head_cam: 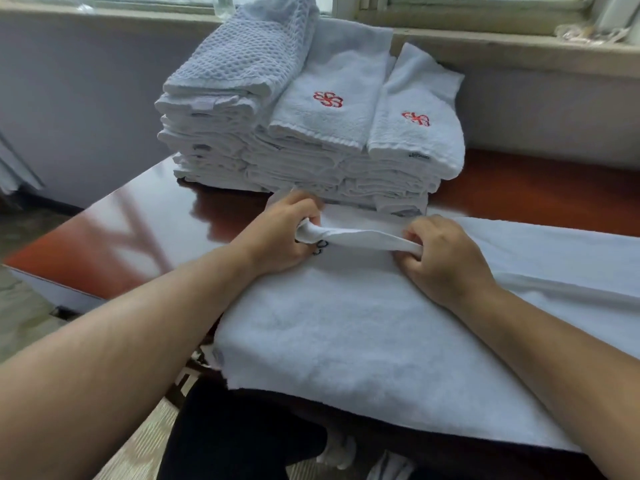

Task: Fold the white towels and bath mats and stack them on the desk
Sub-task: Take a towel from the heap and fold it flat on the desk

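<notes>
Both hands pinch a bunched edge of a white towel (346, 341) spread on the desk (121, 230): left hand (282, 233), right hand (446, 258). Folded stack (304, 133) at twelve o'clock. Best to pull the edge taut and level before folding.

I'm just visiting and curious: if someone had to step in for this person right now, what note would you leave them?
Left hand: closed on the bunched far edge of the white towel.
Right hand: pinching the same edge, further right.
The towel lies flat on the desk, its near side hanging over the front edge and more cloth running off to the right.
Done: a tall stack of folded towels stands behind it, two top ones showing red embroidered logos, a waffle-weave piece on the left.
Left: fold this towel and add it to the stack. Whether more wait out of view, I cannot tell.
</notes>
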A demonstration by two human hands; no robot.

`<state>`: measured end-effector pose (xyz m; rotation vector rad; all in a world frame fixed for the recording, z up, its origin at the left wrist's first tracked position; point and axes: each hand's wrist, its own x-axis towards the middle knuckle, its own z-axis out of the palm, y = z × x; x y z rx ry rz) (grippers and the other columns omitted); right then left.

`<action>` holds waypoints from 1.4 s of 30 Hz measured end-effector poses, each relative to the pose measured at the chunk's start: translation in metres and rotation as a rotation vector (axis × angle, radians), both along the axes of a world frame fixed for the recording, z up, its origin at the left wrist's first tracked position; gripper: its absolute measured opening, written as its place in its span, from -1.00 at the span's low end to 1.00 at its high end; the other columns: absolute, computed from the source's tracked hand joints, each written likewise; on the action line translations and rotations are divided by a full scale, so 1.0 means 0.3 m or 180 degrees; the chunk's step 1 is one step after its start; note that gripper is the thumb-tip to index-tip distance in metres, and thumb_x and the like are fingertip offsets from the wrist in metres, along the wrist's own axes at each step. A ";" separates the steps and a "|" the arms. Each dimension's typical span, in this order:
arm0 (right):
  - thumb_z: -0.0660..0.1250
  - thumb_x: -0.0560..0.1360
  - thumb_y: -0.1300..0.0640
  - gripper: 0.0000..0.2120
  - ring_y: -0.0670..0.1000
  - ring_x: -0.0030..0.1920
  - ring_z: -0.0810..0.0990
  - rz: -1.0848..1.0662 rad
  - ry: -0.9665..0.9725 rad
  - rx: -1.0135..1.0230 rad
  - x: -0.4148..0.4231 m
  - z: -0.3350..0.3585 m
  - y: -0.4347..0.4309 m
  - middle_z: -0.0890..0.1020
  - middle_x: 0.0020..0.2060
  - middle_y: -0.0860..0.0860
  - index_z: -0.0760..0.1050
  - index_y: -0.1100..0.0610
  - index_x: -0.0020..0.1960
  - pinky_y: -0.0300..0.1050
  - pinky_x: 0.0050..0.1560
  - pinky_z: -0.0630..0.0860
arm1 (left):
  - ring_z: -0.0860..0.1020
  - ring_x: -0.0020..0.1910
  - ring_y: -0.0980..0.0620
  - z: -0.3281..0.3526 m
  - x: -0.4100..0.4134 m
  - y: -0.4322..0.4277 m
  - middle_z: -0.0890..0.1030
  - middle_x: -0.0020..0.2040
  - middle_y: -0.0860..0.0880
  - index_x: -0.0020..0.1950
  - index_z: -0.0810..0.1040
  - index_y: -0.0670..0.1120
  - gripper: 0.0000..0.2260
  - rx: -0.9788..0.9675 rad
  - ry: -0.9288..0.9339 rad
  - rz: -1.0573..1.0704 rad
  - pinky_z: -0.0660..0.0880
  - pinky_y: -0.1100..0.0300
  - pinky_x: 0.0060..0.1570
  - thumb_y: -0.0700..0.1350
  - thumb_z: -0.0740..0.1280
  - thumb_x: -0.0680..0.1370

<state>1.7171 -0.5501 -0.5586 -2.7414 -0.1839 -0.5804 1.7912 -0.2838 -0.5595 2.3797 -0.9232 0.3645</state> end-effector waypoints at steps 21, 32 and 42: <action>0.30 0.60 -0.10 -0.60 0.07 -0.47 0.48 0.1766 -0.0616 -0.0448 -0.113 0.018 -0.006 0.50 -0.42 -0.02 0.65 0.12 -0.27 -0.07 -0.51 0.43 | 0.57 0.05 0.08 0.009 -0.133 0.150 0.65 0.15 -0.09 -0.30 0.58 -0.05 -0.70 -0.1696 0.0809 -0.0025 0.39 0.21 -0.02 -0.03 0.11 0.48; 0.24 0.55 -0.14 -0.62 0.07 -0.17 0.62 0.0466 0.0151 0.0143 -0.107 0.097 -0.030 0.68 -0.24 0.00 0.68 0.09 -0.17 0.01 -0.13 0.55 | 0.38 0.34 -0.05 0.125 -0.209 -0.090 0.50 0.34 0.00 0.33 0.54 0.11 -0.68 0.0197 0.0619 0.1024 0.29 -0.06 0.41 0.07 0.21 0.60; -0.13 0.54 -0.41 -0.32 0.17 0.62 -0.04 -0.0447 0.1368 -0.0569 -0.043 -0.013 -0.112 0.07 0.64 0.05 0.11 -0.19 0.60 0.15 0.55 -0.02 | 0.02 0.61 -0.01 -0.024 -0.124 -0.146 0.07 0.65 0.00 0.60 0.09 0.21 -0.33 0.1369 0.0506 0.0598 -0.02 -0.05 0.55 0.38 -0.11 0.51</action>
